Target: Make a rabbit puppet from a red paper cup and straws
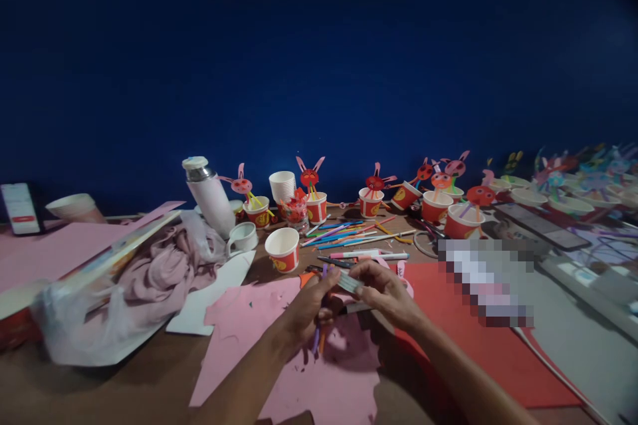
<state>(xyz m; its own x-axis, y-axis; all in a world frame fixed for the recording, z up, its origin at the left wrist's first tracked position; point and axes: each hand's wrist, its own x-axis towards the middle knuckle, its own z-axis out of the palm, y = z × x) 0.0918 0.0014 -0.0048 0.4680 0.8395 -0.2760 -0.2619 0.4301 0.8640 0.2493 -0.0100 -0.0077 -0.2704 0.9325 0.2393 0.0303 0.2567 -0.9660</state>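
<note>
Above a pink foam sheet (259, 308), both my hands meet near the middle of the head view. My left hand (306, 312) is closed around purple and orange pipe cleaners (318, 340), their ends hanging below the fingers. My right hand (387, 293) pinches a small pale, translucent piece (349, 283) that looks like tape and reaches across to the left fingers. Part of an orange cutout (305, 279) shows behind my left hand. A red sheet (443, 345) lies under my right forearm.
Behind my hands lie colored pipe cleaners (339, 233) and markers (369, 255). A paper cup (282, 251) stands closest, with several rabbit-faced cups (318, 209) farther back. A thermos (209, 195) and plastic bag (74, 328) are left; a phone (543, 225) lies right.
</note>
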